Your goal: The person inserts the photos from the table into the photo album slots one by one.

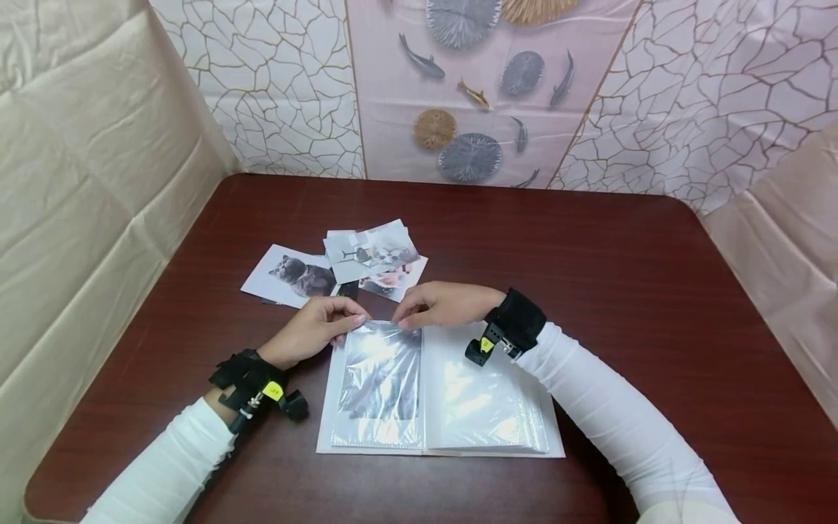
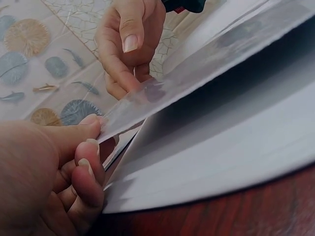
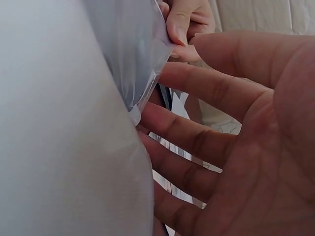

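Observation:
An open photo album (image 1: 484,415) with clear sleeves lies on the table. Its left-hand plastic sleeve (image 1: 382,378) holds a greyish picture, blurred by glare. With thumb and fingers, my left hand (image 1: 314,331) pinches that sleeve's top left corner; the left wrist view shows the page (image 2: 197,81) lifted off the white sheet below. My right hand (image 1: 452,302) is at the sleeve's top edge. In the right wrist view its fingers (image 3: 197,137) are fairly straight and touch the plastic edge, while the thumb stands apart.
Beyond the album lie loose photos: a grey cat print (image 1: 301,276), a pale print (image 1: 373,251) on top, and a partly covered pinkish one (image 1: 399,280). The dark red wooden table (image 1: 589,255) meets a patterned cloth (image 1: 262,87) at the back.

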Tool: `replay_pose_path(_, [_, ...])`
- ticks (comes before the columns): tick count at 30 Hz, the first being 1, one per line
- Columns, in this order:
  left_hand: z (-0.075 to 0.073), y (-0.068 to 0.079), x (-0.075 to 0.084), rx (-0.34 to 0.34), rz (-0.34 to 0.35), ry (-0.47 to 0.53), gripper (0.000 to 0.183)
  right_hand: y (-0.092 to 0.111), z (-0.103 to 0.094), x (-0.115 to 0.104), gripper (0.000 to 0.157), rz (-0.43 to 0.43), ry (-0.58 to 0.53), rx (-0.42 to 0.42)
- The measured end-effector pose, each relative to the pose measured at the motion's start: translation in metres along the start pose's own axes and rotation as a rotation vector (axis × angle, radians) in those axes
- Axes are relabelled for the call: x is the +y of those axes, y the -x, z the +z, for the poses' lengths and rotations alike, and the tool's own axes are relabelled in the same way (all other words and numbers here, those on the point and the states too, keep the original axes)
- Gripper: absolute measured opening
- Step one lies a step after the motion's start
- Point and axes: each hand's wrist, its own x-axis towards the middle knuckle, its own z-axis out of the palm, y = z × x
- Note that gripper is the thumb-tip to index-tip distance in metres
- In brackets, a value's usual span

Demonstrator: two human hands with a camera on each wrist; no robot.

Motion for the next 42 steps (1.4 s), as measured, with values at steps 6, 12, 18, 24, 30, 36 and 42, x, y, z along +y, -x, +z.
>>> replay_pose_path(6, [0.002,-0.002,0.003,-0.026,0.009,-0.004,0.021,0.013,0.006,0.000,0.035,-0.017,0.064,0.024])
replay_pose_path(12, [-0.005,0.000,0.004,-0.040,0.018,-0.106,0.019,0.038,0.012,-0.002,0.039,0.040,0.108,0.116])
replay_pose_path(18, [-0.015,-0.003,0.009,-0.010,-0.016,-0.157,0.024,0.066,0.016,0.001,0.039,0.118,0.123,0.259])
replay_pose_path(24, [-0.028,-0.018,0.019,0.034,0.005,-0.250,0.026,0.084,0.022,0.005,0.038,0.170,0.146,0.341])
replay_pose_path(30, [-0.049,-0.042,0.022,0.153,-0.007,-0.450,0.026,0.094,0.028,0.007,0.037,0.187,0.129,0.408])
replay_pose_path(36, [-0.063,-0.065,0.020,0.223,-0.082,-0.600,0.040,0.099,0.031,0.008,0.033,0.164,0.099,0.465])
replay_pose_path(42, [-0.064,-0.077,0.024,0.201,-0.220,-0.696,0.076,0.103,0.031,0.009,0.033,0.149,0.058,0.478])
